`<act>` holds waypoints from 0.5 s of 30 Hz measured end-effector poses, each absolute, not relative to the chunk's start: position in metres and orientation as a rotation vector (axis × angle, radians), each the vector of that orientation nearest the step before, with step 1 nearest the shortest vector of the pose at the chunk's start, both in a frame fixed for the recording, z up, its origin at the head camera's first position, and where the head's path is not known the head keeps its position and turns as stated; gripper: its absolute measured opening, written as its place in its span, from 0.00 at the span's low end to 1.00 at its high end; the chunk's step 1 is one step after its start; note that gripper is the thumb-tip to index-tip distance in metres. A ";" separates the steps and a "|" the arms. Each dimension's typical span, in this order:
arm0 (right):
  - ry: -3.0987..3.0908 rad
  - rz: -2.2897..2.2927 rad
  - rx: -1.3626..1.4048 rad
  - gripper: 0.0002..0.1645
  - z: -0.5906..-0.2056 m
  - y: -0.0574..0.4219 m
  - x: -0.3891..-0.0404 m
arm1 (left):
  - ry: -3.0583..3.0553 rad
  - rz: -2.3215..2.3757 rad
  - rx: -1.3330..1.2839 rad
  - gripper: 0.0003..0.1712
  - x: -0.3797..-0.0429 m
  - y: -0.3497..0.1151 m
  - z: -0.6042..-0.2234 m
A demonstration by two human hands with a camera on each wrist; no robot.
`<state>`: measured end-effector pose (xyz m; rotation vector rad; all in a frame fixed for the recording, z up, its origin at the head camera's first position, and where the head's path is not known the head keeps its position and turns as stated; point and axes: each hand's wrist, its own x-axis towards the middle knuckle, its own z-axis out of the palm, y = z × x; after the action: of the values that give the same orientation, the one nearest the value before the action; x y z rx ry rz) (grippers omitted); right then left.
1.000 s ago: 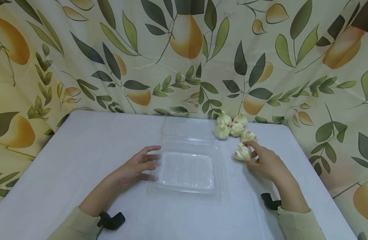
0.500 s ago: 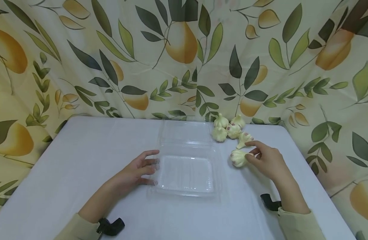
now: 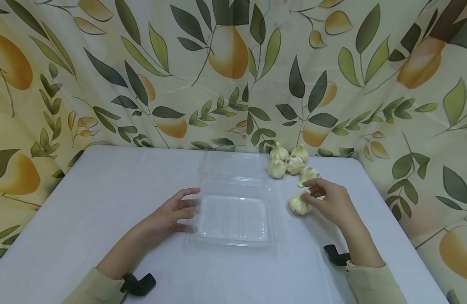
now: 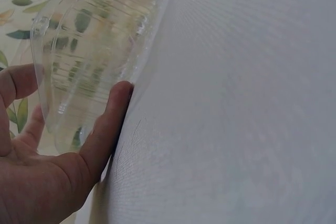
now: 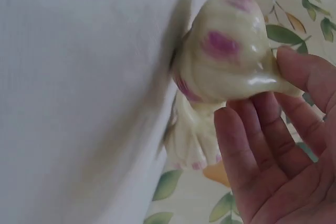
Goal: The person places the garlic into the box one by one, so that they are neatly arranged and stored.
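Note:
A clear plastic clamshell container (image 3: 233,217) sits on the table, its lid (image 3: 233,165) laid back behind it. Along its left side my left hand (image 3: 176,213) is spread, fingertips against the rim. In the left wrist view the thumb (image 4: 107,129) lies low by the tabletop, beside the container wall (image 4: 79,77). To the container's right, my right hand (image 3: 330,200) pinches the stem of a garlic bulb (image 3: 299,204). The right wrist view shows that purple-blotched bulb (image 5: 226,51) close to the cloth, its stem between the fingertips. Another garlic bulb (image 3: 308,174) lies just behind it.
Several more garlic bulbs (image 3: 285,160) cluster at the table's back edge, right beside the container's lid. A white cloth (image 3: 142,177) covers the table. Behind it hangs a leaf-and-fruit patterned curtain (image 3: 161,55). Each wrist carries a black camera mount (image 3: 140,285).
My right hand has drawn the garlic bulb slightly toward me and left, away from the bulb behind, and turned it so its stem points to the fingers. The left hand keeps its place.

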<state>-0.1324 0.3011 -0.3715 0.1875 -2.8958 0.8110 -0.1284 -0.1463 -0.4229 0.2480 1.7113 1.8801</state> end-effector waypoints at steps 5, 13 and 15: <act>-2.926 0.969 0.186 0.21 -0.377 0.297 -0.135 | 1.714 1.880 0.259 0.39 -0.127 -0.147 -0.422; -3.019 1.110 0.177 0.24 -0.380 0.296 -0.134 | 1.699 1.877 0.263 0.39 -0.127 -0.148 -0.424; -3.044 1.122 0.186 0.25 -0.381 0.296 -0.136 | 1.701 1.875 0.266 0.39 -0.128 -0.148 -0.424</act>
<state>-0.1358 0.2955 -0.3808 0.1864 -3.0436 1.1222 -0.1281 -0.1477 -0.4237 0.2660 1.7005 1.8746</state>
